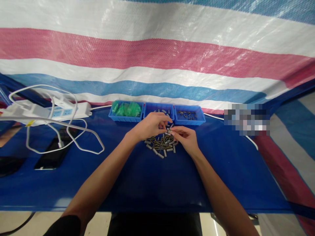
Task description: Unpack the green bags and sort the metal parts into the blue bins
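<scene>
Silvery metal, 1 small piece [169, 130] of it, sits at our fingertips near the centre of the frame, just above a loose heap. Our right hand [186, 137] pinches it between thumb and finger; our left hand [153, 126] meets it with the thumb, fingers curled over, though we cannot tell whether that grip is closed. We would do well to keep the pinch light, since such smooth parts probably roll, and to work low over the heap so that a slip lands among its fellows.

Below our fingers lie thin, brassy rods [157, 143] and stubby grey cylinders [160, 155], matt and blunt-ended, jumbled together on the glossy blue tabletop [157, 186]. Just beyond the hands stand 3 blue plastic trays: the left tray [125, 119] holds crinkled green plastic [129, 109], the middle tray [158, 106] some grey cylinders, the right tray [189, 123] slender dark rods [188, 115]. At the left edge, limp white cables [95, 153] loop around a power strip [83, 110]. Woven striped sheeting [147, 52] fills the upper frame.
</scene>
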`<state>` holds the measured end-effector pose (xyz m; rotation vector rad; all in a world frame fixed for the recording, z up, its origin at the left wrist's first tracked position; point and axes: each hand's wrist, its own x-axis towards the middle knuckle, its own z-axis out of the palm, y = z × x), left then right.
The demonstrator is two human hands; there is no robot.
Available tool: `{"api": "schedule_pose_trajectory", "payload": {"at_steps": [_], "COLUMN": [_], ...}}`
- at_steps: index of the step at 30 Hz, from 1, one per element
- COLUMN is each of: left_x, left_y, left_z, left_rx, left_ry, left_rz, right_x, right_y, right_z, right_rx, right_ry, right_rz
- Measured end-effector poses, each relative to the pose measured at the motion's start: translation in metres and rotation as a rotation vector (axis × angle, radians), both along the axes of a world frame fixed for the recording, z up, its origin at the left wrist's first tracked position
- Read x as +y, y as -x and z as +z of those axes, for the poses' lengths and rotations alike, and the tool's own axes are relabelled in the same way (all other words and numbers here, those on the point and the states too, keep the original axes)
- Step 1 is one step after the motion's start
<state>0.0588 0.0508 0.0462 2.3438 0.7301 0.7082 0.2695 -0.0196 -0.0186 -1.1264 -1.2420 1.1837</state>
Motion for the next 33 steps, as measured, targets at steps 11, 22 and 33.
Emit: {"api": "schedule_pose_trajectory", "payload": {"at_steps": [11, 22, 33], "left_x": [0.003, -0.006, -0.036], "left_y": [-0.003, -0.006, 0.003], "left_z": [-0.009, -0.028, -0.05], "left_rx": [0.16, 0.439, 0.333], "left_ry": [-0.028, -0.064, -0.181], "left_rz": [0.057, 0.167, 0.324], "right_x": [0.009, 0.018, 0.011], "right_y": [-0.009, -0.026, -0.007], "right_z": [-0.006, -0.015, -0.011], "right_rx": [-0.016, -0.12, -0.089], "right_ry": [-0.048, -0.205, -0.23], "right_rz": [-0.208, -0.398, -0.304]}}
